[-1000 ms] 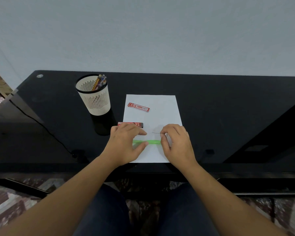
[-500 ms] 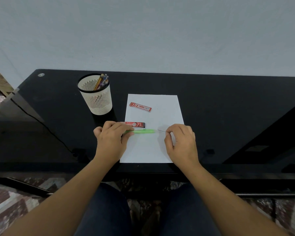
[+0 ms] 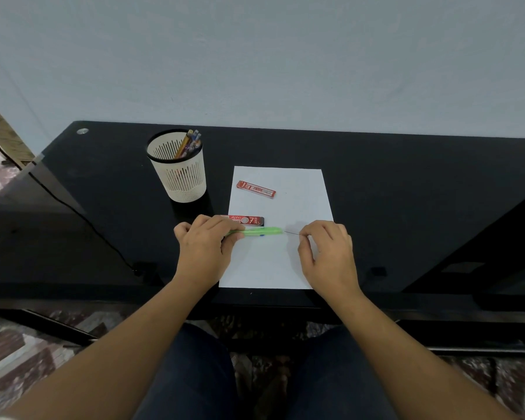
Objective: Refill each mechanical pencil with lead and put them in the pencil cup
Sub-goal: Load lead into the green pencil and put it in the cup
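Pencils (image 3: 189, 143), several of them, lean to the right inside the pencil cup (image 3: 181, 181), a white slotted holder with a dark rim. It stands on the black worktop (image 3: 406, 192) just left of a white sheet of paper (image 3: 281, 263). On the far part of the sheet lies a red lead case (image 3: 256, 189), set at a slant. A second lead case (image 3: 248, 220), red with a black end, lies across the sheet's left edge, and its left end is hidden behind the fingers of the left grip (image 3: 205, 247). That grip is curled round one end of the green mechanical pencil (image 3: 262, 231), which lies level just in front of the second case, its free end pointing right. Whether it rests on the paper cannot be told. The right grip (image 3: 326, 253) pinches a thin lead (image 3: 291, 232) between thumb and forefinger. The lead points left at the pencil's free end, but whether it touches or enters cannot be told. A black cable (image 3: 82, 213) crosses the worktop's left part, a metal disc (image 3: 82, 131) marks the far left corner, and a small dark block (image 3: 378, 271) sits near the front edge, right of the sheet.
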Action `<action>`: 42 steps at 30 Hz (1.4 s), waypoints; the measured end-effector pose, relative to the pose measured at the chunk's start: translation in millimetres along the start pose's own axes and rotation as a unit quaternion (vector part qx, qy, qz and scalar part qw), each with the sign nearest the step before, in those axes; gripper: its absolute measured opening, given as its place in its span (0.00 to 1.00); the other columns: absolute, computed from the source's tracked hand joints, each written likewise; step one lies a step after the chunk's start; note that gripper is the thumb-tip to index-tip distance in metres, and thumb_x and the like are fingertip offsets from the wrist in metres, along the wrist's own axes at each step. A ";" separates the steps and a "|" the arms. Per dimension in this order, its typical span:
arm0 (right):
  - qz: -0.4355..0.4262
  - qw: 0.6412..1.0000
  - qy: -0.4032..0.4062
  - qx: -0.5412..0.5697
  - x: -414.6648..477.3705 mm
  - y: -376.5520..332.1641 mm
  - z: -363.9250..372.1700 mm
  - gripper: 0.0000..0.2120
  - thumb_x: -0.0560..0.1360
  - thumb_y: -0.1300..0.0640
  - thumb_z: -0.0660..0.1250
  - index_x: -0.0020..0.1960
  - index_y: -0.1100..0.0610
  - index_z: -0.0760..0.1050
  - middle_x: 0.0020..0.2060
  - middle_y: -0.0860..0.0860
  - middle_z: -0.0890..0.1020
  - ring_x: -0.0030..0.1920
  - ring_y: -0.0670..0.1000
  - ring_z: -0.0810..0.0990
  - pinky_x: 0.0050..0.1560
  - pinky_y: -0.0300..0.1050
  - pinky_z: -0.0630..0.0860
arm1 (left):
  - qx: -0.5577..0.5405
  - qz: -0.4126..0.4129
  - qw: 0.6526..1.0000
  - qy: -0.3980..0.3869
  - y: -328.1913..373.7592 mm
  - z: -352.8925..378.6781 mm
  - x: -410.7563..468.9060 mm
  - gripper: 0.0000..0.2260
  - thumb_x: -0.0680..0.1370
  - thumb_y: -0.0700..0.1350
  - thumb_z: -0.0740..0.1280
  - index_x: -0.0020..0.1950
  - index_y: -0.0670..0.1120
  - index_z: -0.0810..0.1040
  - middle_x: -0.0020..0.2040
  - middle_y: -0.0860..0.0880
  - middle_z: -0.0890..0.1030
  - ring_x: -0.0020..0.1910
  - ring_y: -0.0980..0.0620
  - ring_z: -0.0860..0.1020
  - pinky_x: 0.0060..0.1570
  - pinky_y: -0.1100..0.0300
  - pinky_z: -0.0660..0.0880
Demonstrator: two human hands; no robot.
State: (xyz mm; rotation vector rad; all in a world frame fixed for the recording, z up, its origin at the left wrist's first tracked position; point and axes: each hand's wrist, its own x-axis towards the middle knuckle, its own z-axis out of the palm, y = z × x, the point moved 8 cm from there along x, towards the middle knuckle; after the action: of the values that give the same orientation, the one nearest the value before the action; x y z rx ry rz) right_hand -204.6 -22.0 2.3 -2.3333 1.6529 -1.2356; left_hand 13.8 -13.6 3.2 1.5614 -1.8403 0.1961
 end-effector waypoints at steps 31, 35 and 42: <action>-0.018 1.000 -0.020 0.010 -0.7 -1.5 3.9 0.04 0.75 0.59 0.66 0.49 0.56 0.79 0.47 0.50 0.79 0.49 0.49 0.74 0.49 0.48 0.73 | 0.007 0.015 1.000 0.007 2.6 -0.3 -0.2 0.03 0.75 0.47 0.72 0.48 0.52 0.83 0.49 0.58 0.82 0.48 0.54 0.76 0.49 0.57 0.54; -0.031 0.999 -0.019 0.005 -0.7 -3.9 3.8 0.04 0.75 0.60 0.67 0.49 0.56 0.79 0.48 0.51 0.79 0.49 0.50 0.75 0.49 0.47 0.73 | 0.011 0.018 1.000 0.004 3.1 -0.1 0.1 0.04 0.75 0.47 0.72 0.48 0.53 0.83 0.49 0.58 0.82 0.48 0.54 0.76 0.49 0.57 0.54; -0.048 0.999 -0.010 -0.009 -1.8 -8.1 1.6 0.06 0.76 0.58 0.64 0.49 0.56 0.80 0.47 0.50 0.79 0.48 0.49 0.73 0.46 0.43 0.70 | 0.008 0.032 0.999 0.006 5.5 -1.5 -0.6 0.04 0.75 0.49 0.71 0.49 0.53 0.83 0.49 0.58 0.82 0.47 0.55 0.76 0.50 0.57 0.54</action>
State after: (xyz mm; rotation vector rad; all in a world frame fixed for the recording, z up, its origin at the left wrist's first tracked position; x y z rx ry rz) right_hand -197.5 -17.6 3.7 -2.4541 1.5695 -1.2149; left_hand 9.4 -10.9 5.7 1.5099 -1.8840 0.2491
